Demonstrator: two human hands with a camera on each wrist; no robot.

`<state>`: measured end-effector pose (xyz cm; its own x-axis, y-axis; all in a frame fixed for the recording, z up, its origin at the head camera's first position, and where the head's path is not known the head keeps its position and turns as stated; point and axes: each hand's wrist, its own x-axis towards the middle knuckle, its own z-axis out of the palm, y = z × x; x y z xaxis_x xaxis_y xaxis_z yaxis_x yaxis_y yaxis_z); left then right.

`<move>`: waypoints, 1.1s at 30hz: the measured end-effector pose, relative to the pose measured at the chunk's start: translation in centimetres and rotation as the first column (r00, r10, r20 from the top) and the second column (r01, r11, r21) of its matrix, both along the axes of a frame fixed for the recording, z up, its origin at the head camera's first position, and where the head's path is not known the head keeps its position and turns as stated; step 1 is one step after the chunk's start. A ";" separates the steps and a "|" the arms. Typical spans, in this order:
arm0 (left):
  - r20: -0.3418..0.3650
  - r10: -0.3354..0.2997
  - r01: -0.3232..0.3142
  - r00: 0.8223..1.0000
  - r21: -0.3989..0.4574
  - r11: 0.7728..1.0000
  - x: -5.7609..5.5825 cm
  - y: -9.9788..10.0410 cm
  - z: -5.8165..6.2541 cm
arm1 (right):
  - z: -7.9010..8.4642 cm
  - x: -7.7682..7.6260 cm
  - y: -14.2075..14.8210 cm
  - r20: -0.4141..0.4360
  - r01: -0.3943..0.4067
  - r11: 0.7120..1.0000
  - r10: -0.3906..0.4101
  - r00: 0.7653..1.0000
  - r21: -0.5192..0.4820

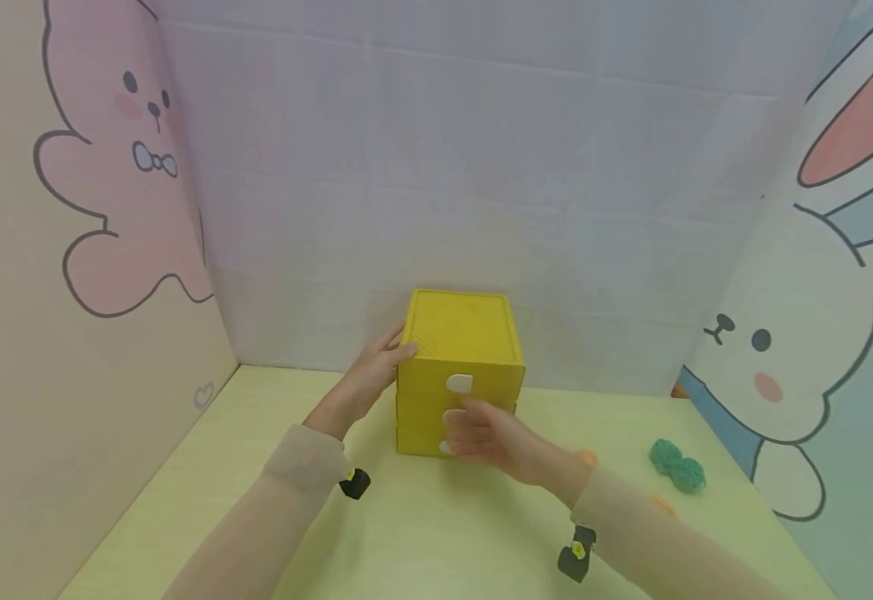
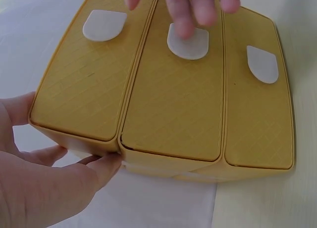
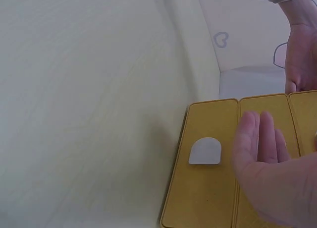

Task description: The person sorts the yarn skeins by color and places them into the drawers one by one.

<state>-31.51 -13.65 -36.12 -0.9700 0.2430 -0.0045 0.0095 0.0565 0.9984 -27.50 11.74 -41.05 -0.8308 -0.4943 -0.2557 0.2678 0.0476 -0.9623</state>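
Note:
A yellow three-drawer box [image 1: 466, 325] stands on the table against the back wall, with all its drawers pushed in. Each drawer front carries a white rounded tab; the top tab [image 1: 459, 383] shows fully in the head view. My left hand [image 1: 365, 379] rests on the box's upper left corner, thumb over the top edge, fingers along the side. In front of the drawers is my right hand [image 1: 500, 442], its fingers extended and loosely bent. Those fingers partly cover the middle tab [image 2: 188, 47]; whether they touch it I cannot tell. The bottom tab [image 3: 205, 151] appears beside them.
To the right lies a green yarn skein [image 1: 676, 467], pinched at its middle. Small orange pieces [image 1: 663, 505] lie near my right forearm, partly hidden by it. Printed cloth walls enclose the pale table [image 1: 399, 533] at the back and both sides.

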 end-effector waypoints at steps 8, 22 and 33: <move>-0.001 0.003 -0.003 1.000 0.003 1.000 0.0 -0.1 0.0 | -1.7 0.0 0.3 0.019 -0.028 0.999 0.027 0.999 0.043; -0.001 0.007 -0.007 1.000 0.002 1.000 0.0 0.1 0.0 | -3.0 -0.6 -1.0 0.098 0.038 0.999 -0.037 0.994 -0.010; -0.019 -0.020 0.020 1.000 -0.005 1.000 0.2 -0.1 0.1 | -3.5 -0.8 -2.0 0.117 0.091 0.995 -0.086 0.989 -0.037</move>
<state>-31.27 -13.76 -36.03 -0.9649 0.2622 0.0131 0.0300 0.0606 0.9977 -28.27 9.79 -44.50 -0.8378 -0.4327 -0.3330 0.3786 -0.0209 -0.9253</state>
